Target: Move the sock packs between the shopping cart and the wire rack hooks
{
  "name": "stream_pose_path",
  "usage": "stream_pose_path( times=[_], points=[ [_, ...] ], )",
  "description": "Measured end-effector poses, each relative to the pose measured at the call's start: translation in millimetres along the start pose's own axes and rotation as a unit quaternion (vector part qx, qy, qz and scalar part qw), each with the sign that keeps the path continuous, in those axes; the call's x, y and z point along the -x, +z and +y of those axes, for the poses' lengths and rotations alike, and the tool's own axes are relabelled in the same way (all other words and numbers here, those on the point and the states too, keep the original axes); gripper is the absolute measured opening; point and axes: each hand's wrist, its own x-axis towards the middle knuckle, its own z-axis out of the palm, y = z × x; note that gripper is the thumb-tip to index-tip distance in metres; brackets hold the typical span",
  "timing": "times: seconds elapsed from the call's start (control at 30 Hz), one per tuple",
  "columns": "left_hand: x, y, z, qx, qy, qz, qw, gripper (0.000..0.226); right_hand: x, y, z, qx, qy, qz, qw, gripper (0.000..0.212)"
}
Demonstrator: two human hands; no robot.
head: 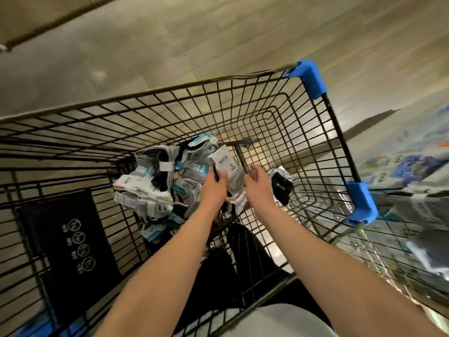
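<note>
Grip: left hand [213, 188] pinches a sock pack [227, 170] by its near edge; right hand [258, 183] spread beside it, empty
Pack: above the pile [150, 188] inside the cart [313, 81]
Advice: support the pack's underside with the right palm

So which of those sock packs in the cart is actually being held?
The grey pack with the white label, gripped by the left hand above the heap. The right hand is open beside it.
</note>
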Motion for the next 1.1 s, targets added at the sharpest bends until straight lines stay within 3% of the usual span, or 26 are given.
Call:
stream_pose_path(
  times=[0.1,0.3,0.47,0.53,0.67,0.77,0.83,0.93,1.1],
  points=[
    [0.0,10.0,4.6,-0.052,0.024,-0.032,0.998,0.03,-0.5,-9.2,-6.7,0.007,0.066,-0.039,0.997,0.043],
    [-8.4,31.7,14.0,-0.093,0.015,-0.059,0.994,0.039,-12.7,-34.2,-3.5,-0.005,0.126,-0.025,0.992,0.031],
    [-34.0,47.1,3.1,-0.105,0.015,-0.074,0.992,0.038,-43.5,-49.7,15.6,-0.053,0.16,0.134,0.976,0.025],
    [-42.3,56.2,-5.9,-0.102,0.024,-0.088,0.991,0.038,-59.0,-55.4,21.1,-0.05,0.181,0.181,0.965,0.036],
    [-56.5,76.4,-18.3,-0.1,0.032,-0.111,0.988,0.039,-92.9,-58.4,28.2,0.022,0.265,0.188,0.945,0.081],
    [-71.2,85.0,-24.4,-0.126,0.042,-0.12,0.984,0.04,-106.7,-56.5,36.2,0.018,0.286,0.172,0.943,0.089],
    [-79.9,88.2,-30.4,-0.131,0.035,-0.122,0.983,0.041,-109.3,-49.1,47.8,0.015,0.261,0.152,0.953,0.077],
    [-84.4,88.5,-36.3,-0.127,0.012,-0.102,0.987,0.039,-99.4,-27.7,51.3,-0.007,0.232,0.139,0.963,0.041],
    [-83.9,71.1,-49.7,-0.132,0.005,0.01,0.991,0.039,-77.1,-16.9,32.5,0.035,0.139,0.044,0.989,0.015]
  ],
)
